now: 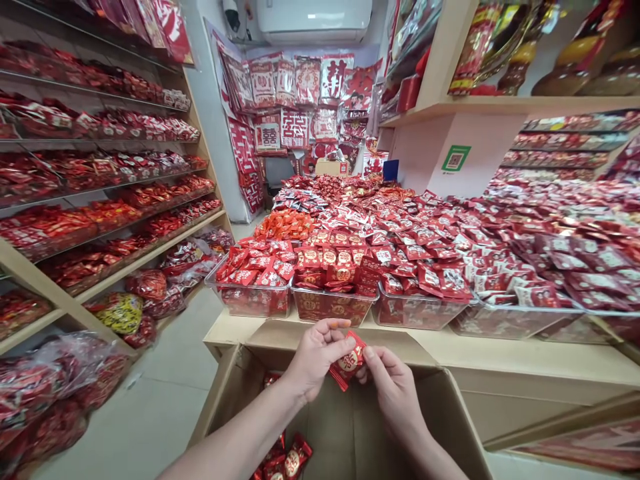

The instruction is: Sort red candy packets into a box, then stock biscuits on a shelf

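Observation:
A small red candy packet (349, 361) with a round cream emblem and gold print is held over an open cardboard box (451, 400). My left hand (320, 353) pinches its upper left side, thumb lying across the front. On its right edge my right hand (393, 380) grips it between thumb and fingers; some of those fingertips are hidden. Inside the box, several similar red packets (294, 457) lie at the lower left, partly behind my left forearm. Just beyond my hands stands a clear plastic bin (334, 303) of red and gold packets.
More clear bins (420, 310) of red packets line the counter (500, 341) edge, with heaps behind. Shelves (107, 213) of red packets run along the left. Bagged goods (60, 387) sit on the floor there. A cabinet (520, 107) overhangs at the right.

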Tool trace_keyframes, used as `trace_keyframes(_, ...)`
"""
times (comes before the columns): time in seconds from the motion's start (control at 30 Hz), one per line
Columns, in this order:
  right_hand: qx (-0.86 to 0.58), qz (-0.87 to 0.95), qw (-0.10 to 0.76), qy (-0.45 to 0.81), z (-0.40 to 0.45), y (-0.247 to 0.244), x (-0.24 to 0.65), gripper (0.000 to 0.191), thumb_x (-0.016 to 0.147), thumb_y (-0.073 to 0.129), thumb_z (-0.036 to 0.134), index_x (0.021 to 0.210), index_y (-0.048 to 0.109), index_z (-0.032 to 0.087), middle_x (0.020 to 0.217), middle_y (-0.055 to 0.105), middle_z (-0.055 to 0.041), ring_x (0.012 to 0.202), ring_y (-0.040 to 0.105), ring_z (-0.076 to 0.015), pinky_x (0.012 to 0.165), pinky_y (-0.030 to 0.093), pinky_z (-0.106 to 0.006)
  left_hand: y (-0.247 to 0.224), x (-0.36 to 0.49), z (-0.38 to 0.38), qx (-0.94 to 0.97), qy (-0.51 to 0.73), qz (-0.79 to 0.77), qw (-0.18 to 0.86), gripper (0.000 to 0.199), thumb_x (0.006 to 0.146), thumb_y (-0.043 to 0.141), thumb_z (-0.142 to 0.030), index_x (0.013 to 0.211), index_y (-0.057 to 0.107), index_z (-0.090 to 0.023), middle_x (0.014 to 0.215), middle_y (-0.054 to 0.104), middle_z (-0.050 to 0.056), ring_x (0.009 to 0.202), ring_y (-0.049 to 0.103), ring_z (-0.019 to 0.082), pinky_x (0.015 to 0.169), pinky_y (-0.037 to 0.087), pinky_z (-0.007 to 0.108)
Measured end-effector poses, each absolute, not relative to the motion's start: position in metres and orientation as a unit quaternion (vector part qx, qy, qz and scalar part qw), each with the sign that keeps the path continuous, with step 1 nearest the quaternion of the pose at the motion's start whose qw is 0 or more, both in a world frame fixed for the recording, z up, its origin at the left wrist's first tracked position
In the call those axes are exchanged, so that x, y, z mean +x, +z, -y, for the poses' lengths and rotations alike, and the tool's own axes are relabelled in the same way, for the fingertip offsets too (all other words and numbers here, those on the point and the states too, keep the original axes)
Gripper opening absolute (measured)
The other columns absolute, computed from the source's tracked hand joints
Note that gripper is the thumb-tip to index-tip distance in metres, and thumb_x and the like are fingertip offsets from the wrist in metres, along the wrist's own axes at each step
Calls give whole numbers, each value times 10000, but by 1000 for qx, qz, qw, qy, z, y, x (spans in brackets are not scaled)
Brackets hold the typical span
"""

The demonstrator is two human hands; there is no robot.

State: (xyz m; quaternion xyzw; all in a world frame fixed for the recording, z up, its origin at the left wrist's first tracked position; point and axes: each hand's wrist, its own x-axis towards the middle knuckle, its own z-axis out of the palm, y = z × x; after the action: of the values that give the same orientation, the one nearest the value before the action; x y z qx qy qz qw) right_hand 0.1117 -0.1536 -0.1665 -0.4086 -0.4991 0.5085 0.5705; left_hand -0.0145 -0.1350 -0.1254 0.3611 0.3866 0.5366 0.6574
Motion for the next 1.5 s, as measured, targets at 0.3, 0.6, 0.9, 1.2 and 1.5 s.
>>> trace_keyframes(0.3, -396, 421, 605, 549, 147, -170, 116, 191, 770, 534, 353, 762, 584, 169, 565, 554, 19, 537, 485, -101, 539, 395, -223, -130, -15, 134, 432, 475, -411, 647, 315, 567, 722, -278, 821, 611, -128, 788, 653, 53, 674, 579, 107, 658, 451, 231)
trace_keyframes(0.6, -440, 487, 557, 510, 150, -167, 117, 256, 753, 538, 390, 645, 545, 157, 502, 505, 32, 475, 444, -87, 483, 377, -208, -130, -18, 134, 511, 432, -414, 618, 302, 684, 586, -412, 735, 586, -114, 598, 567, -8, 525, 493, 72, 510, 398, 195)
trace_keyframes(0.9, -407, 476, 560, 541, 149, -173, 118, 206, 760, 541, 364, 767, 585, 163, 578, 555, 15, 542, 490, -97, 544, 414, -216, -128, -22, 133, 580, 412, -401, 577, 306, 608, 670, -338, 801, 620, -106, 706, 610, 22, 604, 518, 103, 572, 412, 218)
trace_keyframes(1.2, -407, 490, 538, 553, 147, -161, 117, 246, 707, 585, 403, 688, 556, 159, 610, 571, -2, 549, 498, -104, 547, 407, -220, -80, -41, 115, 762, 304, -434, 371, 275, 678, 592, -276, 939, 606, -190, 825, 637, -7, 738, 557, 133, 677, 415, 224)
trace_keyframes(1.5, -419, 507, 497, 566, 147, -168, 117, 254, 699, 593, 401, 672, 539, 154, 620, 551, -8, 534, 478, -98, 514, 381, -217, -46, -88, 25, 849, 202, -482, 81, 246, 734, 506, -246, 933, 622, -161, 953, 624, 57, 900, 538, 185, 820, 395, 285)
